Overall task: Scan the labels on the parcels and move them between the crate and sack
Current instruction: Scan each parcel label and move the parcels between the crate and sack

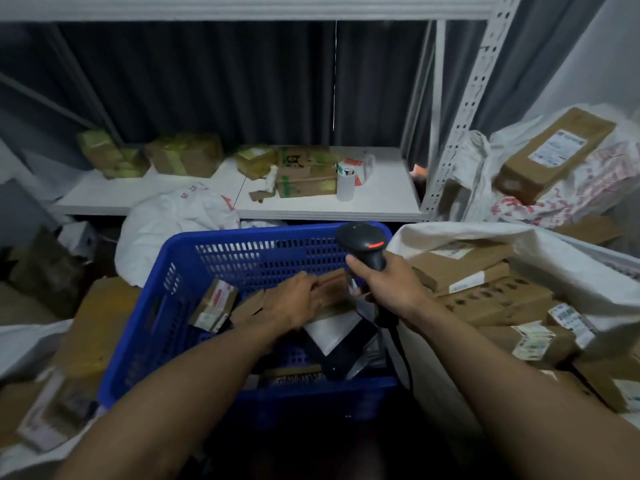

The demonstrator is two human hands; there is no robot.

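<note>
Crate: a blue crate point(180, 271) with slotted walls stands in the near middle, between the two forearms and just left of the sack.

Left hand: the left hand point(294, 301) reaches down into the crate. Its fingers point(310, 280) curl over the edge of a brown parcel point(330, 289) and grip it. The hand is slightly blurred.

Brown parcel: it is inside the crate, toward the far right corner. It lies on other packets, just below the scanner's head.

Right hand: the right hand point(388, 289) is above the crate's right edge, with its fingers wrapped tight round the handle of a black scanner point(363, 242).

Scanner: it is held upright with its head level with the crate's far rim, and a red strip shows on the head. Its cable point(403, 351) drops along the crate's right wall.

Also in the crate: a small box point(214, 304) with a red and white label leans at the left. A dark packet point(346, 348) with a pale face lies in the near middle.

Sack: a white sack point(554, 258) gapes open on the right, against the crate. It holds flat boxes point(485, 292) with white labels.

Shelf: a white shelf point(381, 199) runs behind the crate on the far side. It carries taped cartons point(187, 159) and a white cup point(345, 185).

Far right: a long box point(554, 154) lies tilted on a heap of white bags.
</note>
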